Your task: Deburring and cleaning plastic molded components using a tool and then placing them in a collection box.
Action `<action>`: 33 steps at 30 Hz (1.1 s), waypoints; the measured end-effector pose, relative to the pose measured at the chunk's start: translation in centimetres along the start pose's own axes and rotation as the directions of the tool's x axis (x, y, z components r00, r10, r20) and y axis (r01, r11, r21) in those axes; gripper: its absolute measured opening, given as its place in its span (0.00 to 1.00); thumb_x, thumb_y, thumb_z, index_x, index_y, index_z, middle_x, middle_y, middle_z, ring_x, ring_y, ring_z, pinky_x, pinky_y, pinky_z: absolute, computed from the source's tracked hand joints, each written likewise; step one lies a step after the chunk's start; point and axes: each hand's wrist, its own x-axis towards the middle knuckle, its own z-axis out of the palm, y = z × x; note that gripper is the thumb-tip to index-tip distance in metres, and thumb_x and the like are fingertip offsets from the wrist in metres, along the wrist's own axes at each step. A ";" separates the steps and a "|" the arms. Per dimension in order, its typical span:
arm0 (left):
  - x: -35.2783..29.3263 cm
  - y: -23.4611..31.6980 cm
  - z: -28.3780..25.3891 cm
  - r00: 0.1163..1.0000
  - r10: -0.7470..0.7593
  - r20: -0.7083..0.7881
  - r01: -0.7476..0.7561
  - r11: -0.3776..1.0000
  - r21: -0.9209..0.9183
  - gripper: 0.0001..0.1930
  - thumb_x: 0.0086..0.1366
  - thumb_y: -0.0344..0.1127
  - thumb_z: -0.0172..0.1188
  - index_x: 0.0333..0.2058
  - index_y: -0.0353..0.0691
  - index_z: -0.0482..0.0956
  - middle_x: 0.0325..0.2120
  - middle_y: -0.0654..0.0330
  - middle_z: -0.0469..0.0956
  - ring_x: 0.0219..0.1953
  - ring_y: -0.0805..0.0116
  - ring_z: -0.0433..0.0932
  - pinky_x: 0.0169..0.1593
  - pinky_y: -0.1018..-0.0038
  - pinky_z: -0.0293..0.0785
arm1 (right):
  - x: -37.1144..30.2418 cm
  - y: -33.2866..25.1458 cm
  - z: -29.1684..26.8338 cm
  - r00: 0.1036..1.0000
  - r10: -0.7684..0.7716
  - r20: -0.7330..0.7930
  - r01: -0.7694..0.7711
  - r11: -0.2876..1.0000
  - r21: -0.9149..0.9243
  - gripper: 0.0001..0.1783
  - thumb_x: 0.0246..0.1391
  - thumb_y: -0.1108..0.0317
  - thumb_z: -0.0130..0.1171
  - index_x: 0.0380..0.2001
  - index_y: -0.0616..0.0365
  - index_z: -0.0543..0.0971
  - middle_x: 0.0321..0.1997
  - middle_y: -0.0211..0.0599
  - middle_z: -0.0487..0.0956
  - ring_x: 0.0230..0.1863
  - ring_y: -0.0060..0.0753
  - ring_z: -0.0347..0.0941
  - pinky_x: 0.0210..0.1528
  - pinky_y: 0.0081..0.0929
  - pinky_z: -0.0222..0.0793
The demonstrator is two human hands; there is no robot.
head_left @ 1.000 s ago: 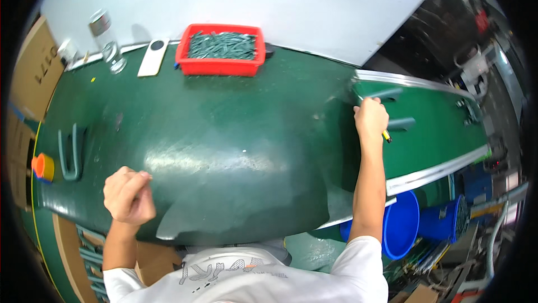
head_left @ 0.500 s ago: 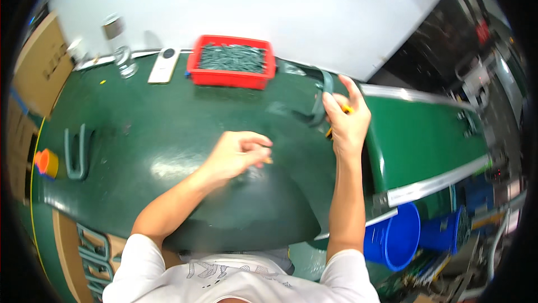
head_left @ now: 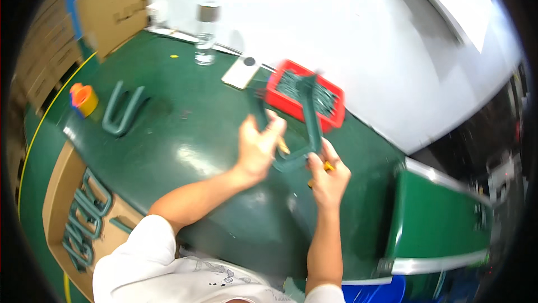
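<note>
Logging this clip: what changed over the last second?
Both hands came together: the left hand left the table's near edge, the right hand left the conveyor, and they now hold a green U-shaped bracket up. The red bin, the other bracket and the bottle stayed put.

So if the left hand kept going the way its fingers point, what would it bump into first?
Probably the red tray of small metal parts. The left hand, gripping the green U-shaped bracket, points up toward it, though depth is hard to judge.

Likely a factory workbench: green table (head_left: 185, 135), red parts bin (head_left: 330, 118), cardboard boxes (head_left: 112, 9).
</note>
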 end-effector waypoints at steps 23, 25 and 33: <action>-1.9 0.6 -0.4 0.544 0.546 0.638 -0.839 0.378 0.392 0.19 0.40 0.32 0.67 0.33 0.34 0.72 0.17 0.57 0.73 0.18 0.59 0.75 0.20 0.69 0.69 | -1.7 -0.6 2.9 0.900 0.313 0.304 -0.434 0.709 0.556 0.07 0.60 0.66 0.49 0.39 0.55 0.71 0.39 0.30 0.71 0.39 0.25 0.72 0.37 0.25 0.72; -1.9 0.3 -0.3 0.544 0.562 0.624 -0.839 0.364 0.404 0.21 0.37 0.33 0.67 0.33 0.34 0.72 0.18 0.57 0.74 0.18 0.59 0.75 0.20 0.68 0.69 | -2.1 0.4 3.4 0.896 0.341 0.283 -0.441 0.628 0.641 0.08 0.60 0.66 0.49 0.40 0.57 0.70 0.42 0.31 0.71 0.40 0.26 0.72 0.39 0.26 0.73; 1.7 3.3 -1.1 0.876 0.470 0.112 -0.471 0.780 0.411 0.05 0.58 0.28 0.56 0.32 0.37 0.69 0.21 0.64 0.70 0.21 0.80 0.68 0.22 0.76 0.64 | -3.1 -3.0 2.8 0.946 -0.016 -0.324 0.169 0.877 0.449 0.14 0.60 0.66 0.53 0.23 0.64 0.72 0.16 0.31 0.69 0.16 0.17 0.62 0.17 0.15 0.55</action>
